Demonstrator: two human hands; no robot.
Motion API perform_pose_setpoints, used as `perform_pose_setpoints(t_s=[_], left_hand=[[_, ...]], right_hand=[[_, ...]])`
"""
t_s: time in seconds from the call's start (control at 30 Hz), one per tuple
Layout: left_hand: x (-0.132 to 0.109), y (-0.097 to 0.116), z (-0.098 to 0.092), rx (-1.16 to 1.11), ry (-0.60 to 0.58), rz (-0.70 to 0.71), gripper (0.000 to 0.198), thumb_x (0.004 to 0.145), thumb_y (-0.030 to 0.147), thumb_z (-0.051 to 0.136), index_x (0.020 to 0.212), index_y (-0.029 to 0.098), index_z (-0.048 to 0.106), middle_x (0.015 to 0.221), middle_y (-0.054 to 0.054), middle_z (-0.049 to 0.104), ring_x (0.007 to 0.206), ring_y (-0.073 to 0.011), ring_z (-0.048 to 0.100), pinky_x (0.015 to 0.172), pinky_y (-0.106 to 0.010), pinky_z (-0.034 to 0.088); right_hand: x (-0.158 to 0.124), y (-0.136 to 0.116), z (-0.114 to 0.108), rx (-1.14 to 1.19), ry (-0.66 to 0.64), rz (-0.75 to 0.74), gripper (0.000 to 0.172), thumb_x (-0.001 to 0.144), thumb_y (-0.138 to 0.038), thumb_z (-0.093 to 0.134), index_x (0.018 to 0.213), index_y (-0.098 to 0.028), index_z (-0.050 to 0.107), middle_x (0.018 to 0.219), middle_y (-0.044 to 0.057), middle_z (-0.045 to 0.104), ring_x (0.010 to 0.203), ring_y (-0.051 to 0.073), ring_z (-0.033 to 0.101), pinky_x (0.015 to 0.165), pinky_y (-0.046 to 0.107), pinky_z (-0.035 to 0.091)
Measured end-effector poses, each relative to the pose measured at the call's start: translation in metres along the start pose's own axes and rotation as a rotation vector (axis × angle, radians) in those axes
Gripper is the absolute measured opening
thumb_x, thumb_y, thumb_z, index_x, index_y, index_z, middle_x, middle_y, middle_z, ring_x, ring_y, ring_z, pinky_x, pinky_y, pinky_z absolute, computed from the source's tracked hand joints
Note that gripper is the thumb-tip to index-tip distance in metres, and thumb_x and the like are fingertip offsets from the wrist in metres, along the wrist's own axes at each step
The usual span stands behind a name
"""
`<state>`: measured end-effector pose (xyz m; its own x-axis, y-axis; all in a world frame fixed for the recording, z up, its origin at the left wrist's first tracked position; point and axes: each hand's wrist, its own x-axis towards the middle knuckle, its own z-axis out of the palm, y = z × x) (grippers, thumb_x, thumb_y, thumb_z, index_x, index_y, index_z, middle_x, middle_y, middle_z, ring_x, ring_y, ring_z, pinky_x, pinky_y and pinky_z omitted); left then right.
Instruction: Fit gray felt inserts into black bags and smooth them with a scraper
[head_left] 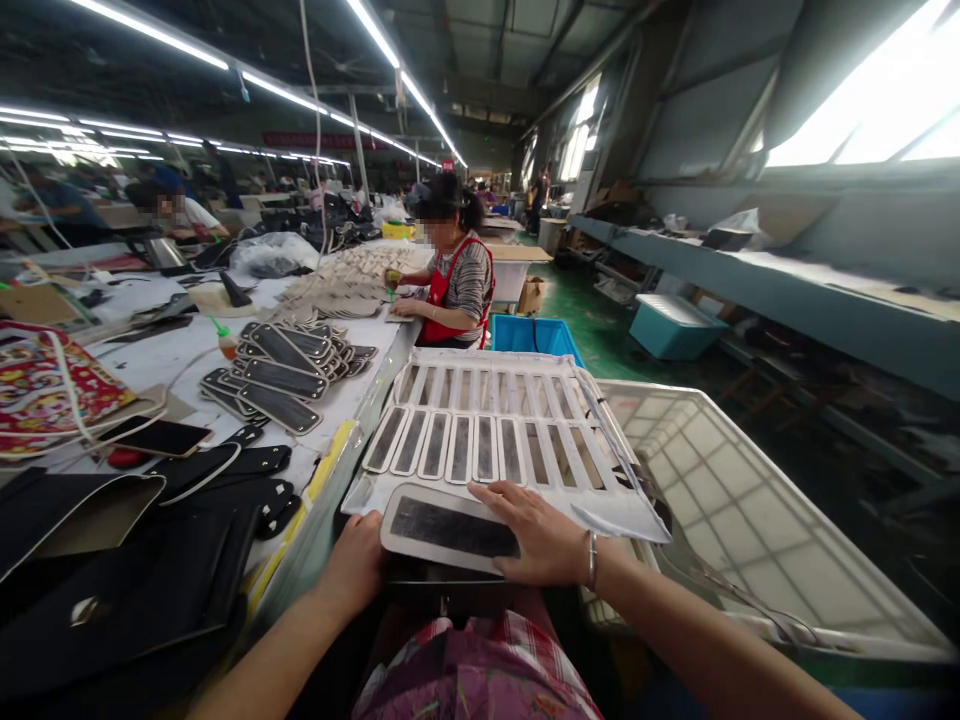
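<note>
A long, round-ended panel (450, 528) with a dark centre and pale border lies tilted in front of me, at the near edge of a white slotted frame (480, 393). My left hand (351, 562) is closed at the panel's left end, its fingertips hidden. Across the right end rests my right hand (544, 538), fingers stretched over the top and thumb at the near edge, covering that end. Several smaller dark strips with pale borders (460, 448) fill part of the frame's nearer row; other slots show through.
On the left, the table (390, 345) bears a pile of similar panels (281, 375), a phone (161, 437) and black bag parts (142, 560). A white crate (750, 500) stands right. A co-worker in a red apron (457, 280) sits ahead beside a blue bin (534, 338).
</note>
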<state>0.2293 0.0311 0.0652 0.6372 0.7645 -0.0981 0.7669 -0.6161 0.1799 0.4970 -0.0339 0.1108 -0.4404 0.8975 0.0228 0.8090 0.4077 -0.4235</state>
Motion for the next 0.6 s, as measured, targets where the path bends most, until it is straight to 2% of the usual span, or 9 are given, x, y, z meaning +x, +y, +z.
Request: perform_pose_setpoints(t_s=[0.1,0.2,0.27,0.33,0.37,0.4,0.5,0.6], left_hand=[[0.001,0.0,0.004,0.013,-0.012,-0.005,0.032,0.075,0.008,0.045,0.098,0.017,0.064,0.095,-0.011,0.064,0.092,-0.026,0.055,0.077,-0.036,0.037],[0.003,0.002,0.001,-0.002,-0.038,-0.024,0.028,0.076,0.013,0.047,0.098,0.017,0.064,0.095,-0.011,0.064,0.093,-0.0271,0.055,0.077,-0.037,0.036],[0.004,0.003,-0.002,-0.011,-0.053,-0.056,0.023,0.076,0.015,0.049,0.09,0.018,0.067,0.089,-0.01,0.064,0.09,-0.0269,0.056,0.076,-0.037,0.037],[0.002,0.001,-0.006,-0.03,-0.044,-0.087,0.019,0.077,0.018,0.05,0.084,0.021,0.067,0.085,-0.008,0.065,0.091,-0.0261,0.056,0.077,-0.036,0.037],[0.0,-0.001,-0.007,-0.039,-0.017,-0.108,0.019,0.077,0.02,0.051,0.087,0.021,0.067,0.088,-0.007,0.064,0.094,-0.0258,0.055,0.079,-0.036,0.037],[-0.004,-0.004,-0.009,-0.047,0.026,-0.139,0.022,0.077,0.023,0.053,0.095,0.021,0.065,0.095,-0.007,0.064,0.099,-0.0258,0.053,0.082,-0.036,0.036],[-0.018,-0.017,-0.008,-0.112,0.141,-0.313,0.05,0.075,0.035,0.057,0.12,0.014,0.049,0.113,-0.012,0.056,0.107,-0.0262,0.05,0.089,-0.035,0.036],[-0.031,-0.027,0.001,-0.312,0.031,-0.461,0.06,0.079,0.047,0.049,0.127,0.012,0.039,0.102,-0.011,0.062,0.093,-0.0246,0.058,0.08,-0.032,0.042]], right_hand=[[0.003,0.002,0.005,-0.028,0.02,-0.021,0.088,0.066,-0.039,0.064,0.141,-0.024,0.02,0.123,0.011,0.042,0.108,0.026,0.046,0.093,0.041,0.037],[0.006,0.001,0.019,-0.071,0.009,-0.008,0.106,0.056,-0.057,0.069,0.142,-0.021,0.018,0.129,0.014,0.039,0.111,0.031,0.043,0.092,0.044,0.037],[0.008,0.001,0.026,-0.124,0.036,0.034,0.109,0.056,-0.053,0.07,0.143,-0.019,0.013,0.131,0.015,0.037,0.111,0.032,0.042,0.091,0.044,0.037],[0.01,0.001,0.027,-0.188,0.079,0.065,0.102,0.062,-0.042,0.067,0.143,-0.019,0.01,0.13,0.015,0.037,0.11,0.031,0.042,0.089,0.043,0.038],[0.012,0.001,0.025,-0.221,0.1,0.065,0.099,0.064,-0.037,0.065,0.143,-0.02,0.01,0.129,0.015,0.037,0.11,0.03,0.042,0.089,0.042,0.039],[0.013,0.002,0.023,-0.254,0.115,0.053,0.095,0.066,-0.034,0.064,0.143,-0.021,0.011,0.128,0.014,0.037,0.109,0.029,0.042,0.088,0.042,0.039],[0.02,0.003,0.017,-0.352,0.12,-0.042,0.085,0.069,-0.035,0.062,0.142,-0.028,0.018,0.127,0.014,0.036,0.102,0.029,0.044,0.082,0.042,0.041],[0.026,0.001,0.023,-0.428,0.061,-0.183,0.078,0.072,-0.044,0.061,0.139,-0.033,0.024,0.123,0.014,0.038,0.094,0.028,0.046,0.073,0.04,0.042]])
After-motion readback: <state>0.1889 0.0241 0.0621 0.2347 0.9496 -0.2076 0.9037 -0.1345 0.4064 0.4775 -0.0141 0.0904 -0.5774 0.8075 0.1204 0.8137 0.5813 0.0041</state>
